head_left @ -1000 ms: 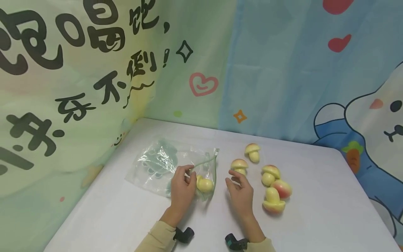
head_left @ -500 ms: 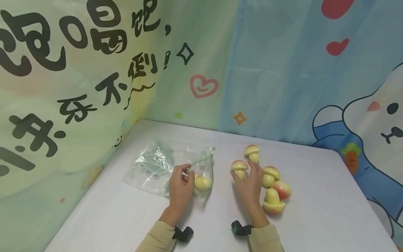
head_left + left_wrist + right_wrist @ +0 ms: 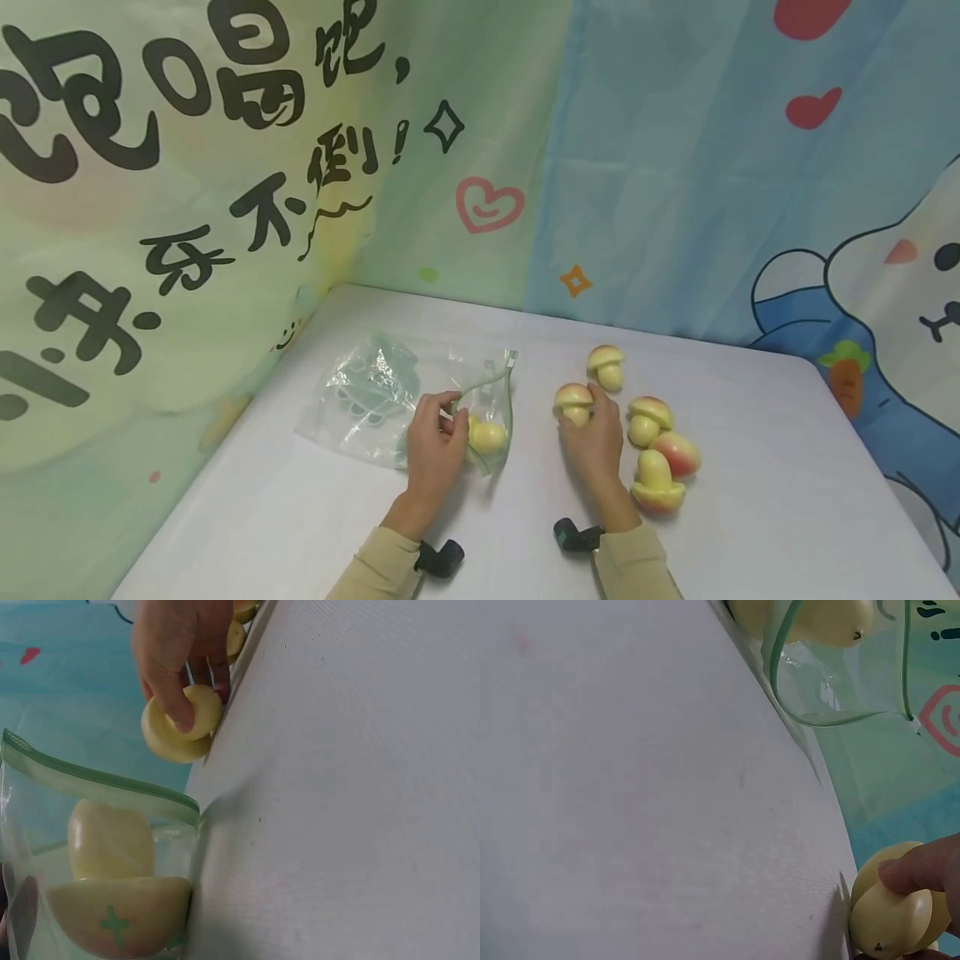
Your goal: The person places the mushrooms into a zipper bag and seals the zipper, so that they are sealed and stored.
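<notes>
My left hand (image 3: 437,437) holds the open mouth of a clear zip bag (image 3: 431,362) with a green zip edge. A yellow mushroom-shaped piece (image 3: 489,438) lies inside, just behind that mouth; the left wrist view shows its stem and rounded cap through the plastic (image 3: 120,915). To the right, my right hand (image 3: 596,442) grips another mushroom (image 3: 573,396), yellow with a reddish cap top. In the left wrist view the thumb lies across this mushroom (image 3: 169,742), and the right wrist view shows it low over the white tabletop (image 3: 889,922).
Several more mushrooms sit right of my right hand: one behind it (image 3: 611,379), and a cluster with a cap-up one (image 3: 647,417), a reddish one on its side (image 3: 678,454) and a stem-up one (image 3: 657,492). A printed curtain (image 3: 637,208) stands behind the white table (image 3: 750,483).
My right hand has moved right and forward from beside the bag to the nearest cap-up mushroom and taken hold of it. The left hand stays at the bag's mouth.
</notes>
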`<move>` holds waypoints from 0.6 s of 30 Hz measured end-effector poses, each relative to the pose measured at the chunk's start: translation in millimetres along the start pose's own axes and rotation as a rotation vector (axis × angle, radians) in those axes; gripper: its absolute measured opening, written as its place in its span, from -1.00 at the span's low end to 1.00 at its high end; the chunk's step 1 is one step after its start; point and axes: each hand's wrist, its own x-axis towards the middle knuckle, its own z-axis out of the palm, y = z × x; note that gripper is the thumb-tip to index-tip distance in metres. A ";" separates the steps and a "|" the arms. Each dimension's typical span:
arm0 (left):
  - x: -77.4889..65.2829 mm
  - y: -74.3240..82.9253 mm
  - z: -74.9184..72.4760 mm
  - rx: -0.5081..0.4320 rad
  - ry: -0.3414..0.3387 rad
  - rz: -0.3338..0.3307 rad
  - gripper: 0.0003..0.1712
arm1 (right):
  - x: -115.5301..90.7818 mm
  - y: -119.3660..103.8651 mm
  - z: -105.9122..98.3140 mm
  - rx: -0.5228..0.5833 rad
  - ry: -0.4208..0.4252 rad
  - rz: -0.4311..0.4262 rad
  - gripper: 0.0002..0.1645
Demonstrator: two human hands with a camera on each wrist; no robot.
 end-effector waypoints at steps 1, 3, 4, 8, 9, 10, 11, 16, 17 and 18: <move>0.3 0.5 0.0 0.001 -0.003 -0.003 -0.75 | -1.2 -0.4 -0.4 0.013 -0.003 0.006 -0.13; 0.9 2.2 -0.8 0.005 -0.010 -0.009 -0.74 | -5.1 -1.6 -1.3 0.046 -0.011 0.014 -0.13; 1.1 2.7 -0.9 0.007 -0.016 -0.010 -0.74 | -7.9 -2.2 -1.5 0.074 -0.014 0.022 -0.13; 1.1 4.0 -0.9 0.013 -0.043 -0.010 -0.73 | -20.3 -6.5 -2.5 0.190 -0.034 0.052 -0.13; 0.9 3.9 -0.5 0.013 -0.047 -0.005 -0.73 | -23.7 -8.4 -3.0 0.215 -0.044 0.061 -0.13; 0.8 4.0 -0.5 0.013 -0.053 -0.002 -0.72 | -26.6 -10.3 -3.5 0.235 -0.053 0.069 -0.14; 0.6 3.9 -0.1 0.013 -0.055 0.004 -0.72 | -29.2 -12.6 -4.2 0.252 -0.064 0.070 -0.14; -0.1 3.4 0.0 0.011 -0.067 0.036 -0.71 | -40.9 -28.4 -8.5 0.328 -0.120 0.038 -0.21; -0.1 3.0 0.3 0.011 -0.069 0.044 -0.71 | -42.7 -31.4 -8.6 0.344 -0.133 0.021 -0.22; 0.1 2.8 0.4 0.012 -0.072 0.048 -0.71 | -44.7 -34.6 -8.3 0.356 -0.148 0.007 -0.23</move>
